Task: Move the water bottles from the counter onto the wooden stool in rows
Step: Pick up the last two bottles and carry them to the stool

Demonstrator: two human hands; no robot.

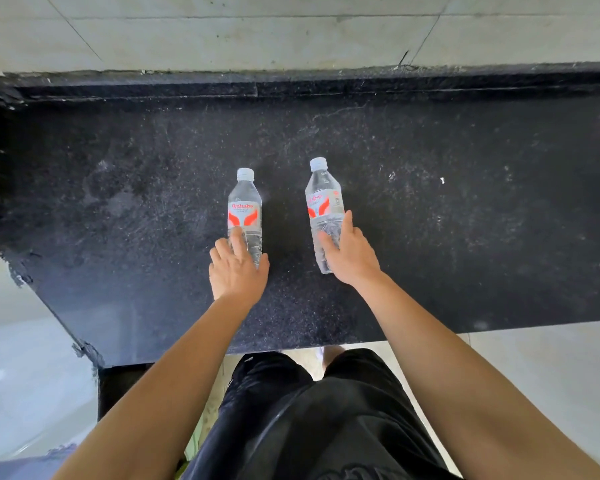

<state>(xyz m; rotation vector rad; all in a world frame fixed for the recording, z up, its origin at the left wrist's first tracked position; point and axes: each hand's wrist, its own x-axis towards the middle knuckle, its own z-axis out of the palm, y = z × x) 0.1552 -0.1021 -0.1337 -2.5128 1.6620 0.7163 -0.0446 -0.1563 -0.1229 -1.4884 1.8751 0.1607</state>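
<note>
Two clear water bottles with white caps and red-and-white labels stand upright on the black counter (465, 202). My left hand (238, 268) closes round the lower part of the left bottle (245, 206), thumb on its right side and fingers on its left. My right hand (350, 252) takes the lower part of the right bottle (323, 199), thumb across its front and index finger along its right side. Both bottle bases rest on the counter. The wooden stool is not in view.
The dusty, scratched black counter runs to a raised back ledge (291, 84) below a pale tiled wall (291, 32). Its left end is cut at an angle (49, 306). Pale floor (551, 368) shows below the front edge, with my dark shorts (326, 427) between my arms.
</note>
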